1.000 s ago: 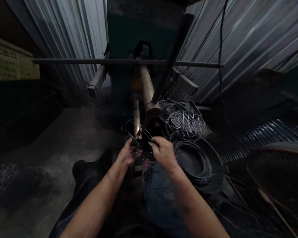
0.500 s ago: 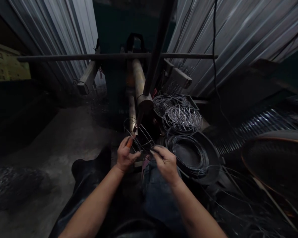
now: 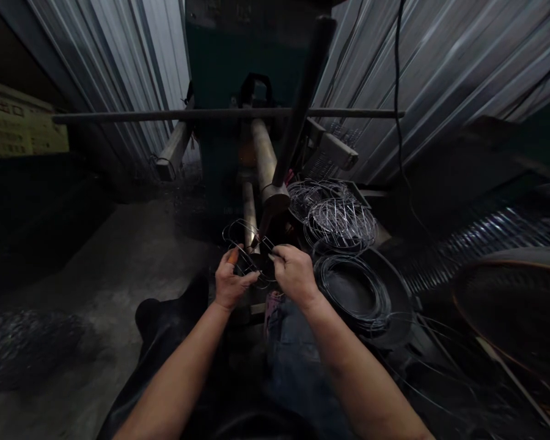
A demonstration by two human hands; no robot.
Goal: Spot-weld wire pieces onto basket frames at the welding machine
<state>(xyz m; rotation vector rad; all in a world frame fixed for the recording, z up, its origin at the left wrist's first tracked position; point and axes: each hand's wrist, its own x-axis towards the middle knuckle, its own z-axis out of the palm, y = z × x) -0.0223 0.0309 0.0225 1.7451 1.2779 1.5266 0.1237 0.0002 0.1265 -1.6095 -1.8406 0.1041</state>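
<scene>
My left hand (image 3: pixel 231 278) holds a round frame of thin metal wire (image 3: pixel 244 261) between thumb and fingers. An orange wrap covers one of its fingers. On the other side my right hand (image 3: pixel 296 272) is closed, its fingertips pinching thin wire at the frame's right side; whether that wire is joined to the frame I cannot tell. The frame sits around the tip of the lower brass-coloured cylinder (image 3: pixel 250 211) of a machine. Above it juts a thicker cylinder (image 3: pixel 264 150), with a dark slanted rod (image 3: pixel 305 98) through its end.
Finished-looking round wire grids (image 3: pixel 341 223) are piled to the right. Nearer me, wire rings (image 3: pixel 380 305) lie in a dark round tub. A long horizontal bar (image 3: pixel 165 115) crosses in front of the machine. At far right is a large orange-rimmed basket (image 3: pixel 508 264); a yellow crate (image 3: pixel 22 125) stands left.
My right hand has moved slightly up and left, closer to the cylinder tip. The wire frame has shifted and turned a little in my left hand. The camera view has tilted slightly.
</scene>
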